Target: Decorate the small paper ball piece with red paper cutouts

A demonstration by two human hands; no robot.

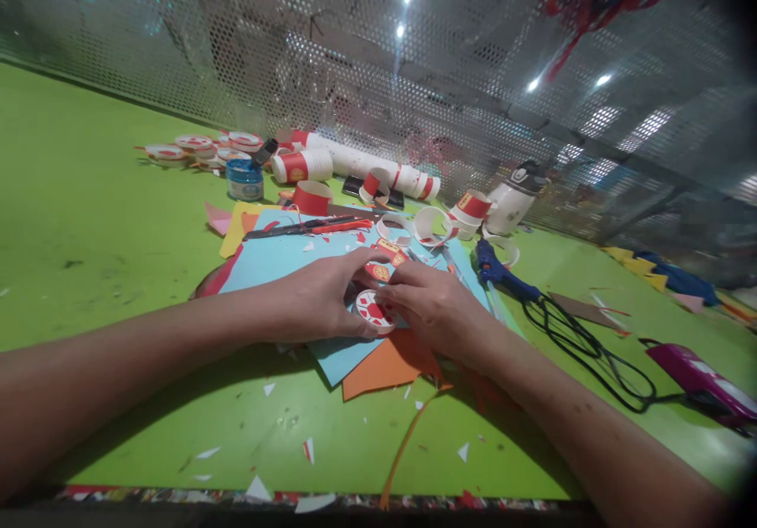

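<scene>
My left hand [316, 295] curls around a small round white paper disc [367, 306], which looks like a cut-off cup base with red paper pieces on its face. Thumb and fingers grip its left side and far edge. The fingertips of my right hand [443, 311] are pinched together at the disc's right side; whatever lies between them is too small to make out. Beneath both hands are blue paper sheets [260, 256] and an orange paper piece [384, 366]. Red cup cut-outs with yellow print [390, 252] lie just beyond my fingers.
Scissors [296, 228], cut cup rings [431, 226], stacked paper cups [301, 165] and a blue jar [244, 180] stand farther back. Finished-looking discs [195, 146] sit at back left. On the right are a blue glue gun [502, 272], its black cord [585, 355] and a magenta device [698, 378].
</scene>
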